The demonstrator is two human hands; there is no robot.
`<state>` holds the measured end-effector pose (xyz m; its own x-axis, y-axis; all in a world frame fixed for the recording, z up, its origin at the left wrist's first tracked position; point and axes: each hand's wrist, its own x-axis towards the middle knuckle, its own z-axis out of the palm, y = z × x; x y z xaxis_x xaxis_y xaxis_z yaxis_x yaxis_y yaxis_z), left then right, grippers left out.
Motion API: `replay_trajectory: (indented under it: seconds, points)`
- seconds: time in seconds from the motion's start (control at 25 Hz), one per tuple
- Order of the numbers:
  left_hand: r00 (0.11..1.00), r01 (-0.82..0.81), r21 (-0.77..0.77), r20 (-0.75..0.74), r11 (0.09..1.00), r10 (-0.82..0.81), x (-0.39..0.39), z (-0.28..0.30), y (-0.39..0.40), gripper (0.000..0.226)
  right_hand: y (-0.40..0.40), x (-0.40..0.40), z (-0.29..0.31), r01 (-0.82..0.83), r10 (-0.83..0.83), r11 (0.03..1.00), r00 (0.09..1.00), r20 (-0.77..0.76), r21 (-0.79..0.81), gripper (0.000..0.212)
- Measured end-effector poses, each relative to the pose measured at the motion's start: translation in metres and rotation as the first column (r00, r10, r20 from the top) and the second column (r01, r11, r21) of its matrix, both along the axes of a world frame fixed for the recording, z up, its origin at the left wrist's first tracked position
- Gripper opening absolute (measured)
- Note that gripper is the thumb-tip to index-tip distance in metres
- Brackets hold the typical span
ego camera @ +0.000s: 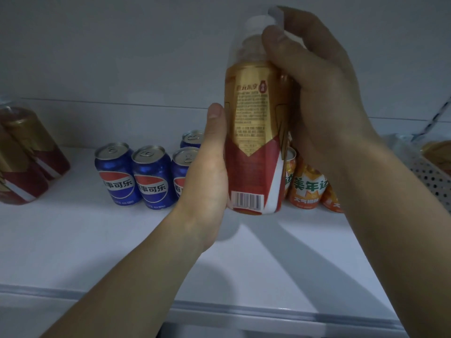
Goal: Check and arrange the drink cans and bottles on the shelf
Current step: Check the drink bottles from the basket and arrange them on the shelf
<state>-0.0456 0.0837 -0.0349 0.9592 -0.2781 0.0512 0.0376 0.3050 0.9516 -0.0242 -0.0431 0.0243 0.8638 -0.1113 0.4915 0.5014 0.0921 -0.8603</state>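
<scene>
A clear plastic bottle with a gold-and-red label and a pale cap point(253, 132) stands almost upright in the centre of the frame, held off the white shelf point(97, 240) between both hands, its long axis running top to bottom with the cap tipped slightly toward the upper right and the barcode panel facing the camera. The left hand point(210, 172) cups the bottle's lower left side, thumb laid up along the label edge and the rest of its fingers hidden behind; the right hand point(314, 101) wraps the upper right side, thumb pressed on the clear shoulder just below the cap and a finger hooked over the top. The bottle sits between the two palms, touching both, its base hanging above the bare front part of the shelf. Behind it, left of centre, blue cola cans point(136, 174) stand in rows; just to its lower right, orange soda cans point(307, 189) stand partly hidden by the bottle and the right wrist. At the far left edge more gold-and-red bottles point(26, 154) of the same kind stand together, well apart from the held one, so the likely set-down lies to the left, the side the left hand already supports. A white perforated basket point(429, 176) shows at the right edge
</scene>
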Motion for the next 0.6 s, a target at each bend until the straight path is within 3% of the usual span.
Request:
replay_trajectory:
  seconds: [0.2, 0.36, 0.6]
  points:
    - [0.999, -0.041, -0.007, -0.034, 0.999, 0.041, -0.0008, -0.0024, -0.0015, 0.054, -0.0013, 0.0015, -0.0004, -0.034, 0.033, 0.999, 0.999, -0.035, -0.020, 0.037]
    - [0.997, 0.056, -0.078, -0.049, 0.995, -0.059, -0.0044, 0.0029, 0.0007, 0.059, -0.0014, 0.0036, -0.0010, -0.208, 0.211, 0.976, 0.976, -0.047, 0.065, 0.035]
    - [0.999, 0.034, -0.007, 0.030, 0.999, -0.034, -0.0053, 0.0045, 0.0003, 0.047, -0.0047, -0.0007, 0.0017, -0.012, 0.012, 1.000, 1.000, -0.018, -0.002, 0.050]
